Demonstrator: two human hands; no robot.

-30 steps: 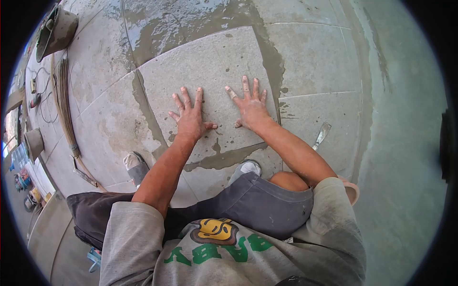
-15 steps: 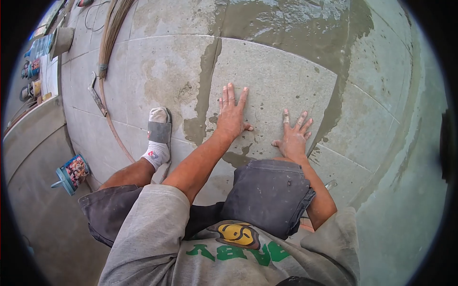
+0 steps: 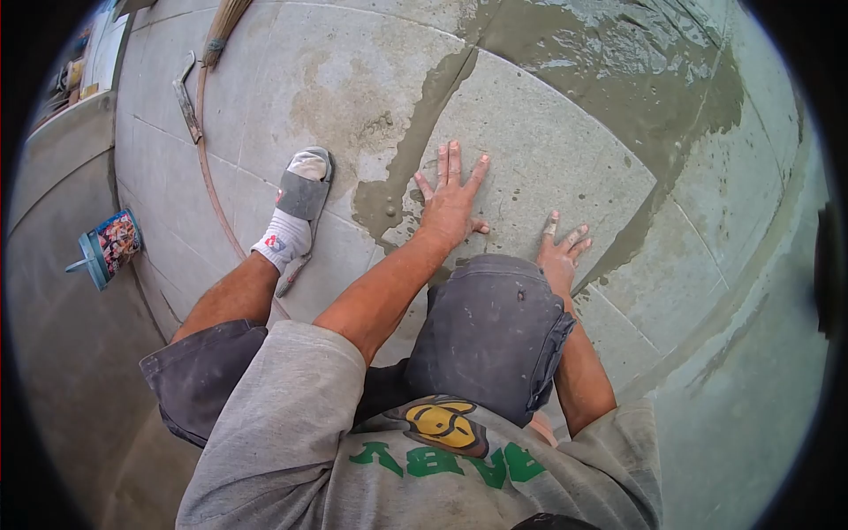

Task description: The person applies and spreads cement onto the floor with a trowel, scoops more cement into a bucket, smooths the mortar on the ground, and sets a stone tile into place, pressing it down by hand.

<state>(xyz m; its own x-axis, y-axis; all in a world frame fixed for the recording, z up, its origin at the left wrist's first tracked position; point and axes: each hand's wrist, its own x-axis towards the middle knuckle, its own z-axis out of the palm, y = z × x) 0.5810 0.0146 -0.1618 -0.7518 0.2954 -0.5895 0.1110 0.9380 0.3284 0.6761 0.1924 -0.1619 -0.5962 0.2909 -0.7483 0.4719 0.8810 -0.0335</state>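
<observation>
A large grey floor tile [image 3: 548, 132], speckled with wet spots, lies beneath both palms. My left hand [image 3: 450, 205] presses flat on its left part with fingers spread. Near the tile's lower right edge rests my right hand [image 3: 560, 258], fingers apart and dusted with cement; my knee covers part of it. Wet grey mortar [image 3: 609, 57] spreads beyond the tile's far edge and shows in the joints along its left and right sides. Neither hand holds anything.
My left foot in a grey slide sandal [image 3: 305, 196] stands on the tiles at left. Beyond it lie a broom [image 3: 218, 44], a curved-handled tool [image 3: 186, 97] and a thin hose [image 3: 215, 190]. A printed bucket [image 3: 115, 247] is at far left, by a low wall [image 3: 71, 150].
The view has shifted and turned, so the tile appears rotated clockwise. Both hands stay on the tile; my right hand is now more hidden behind my knee.
</observation>
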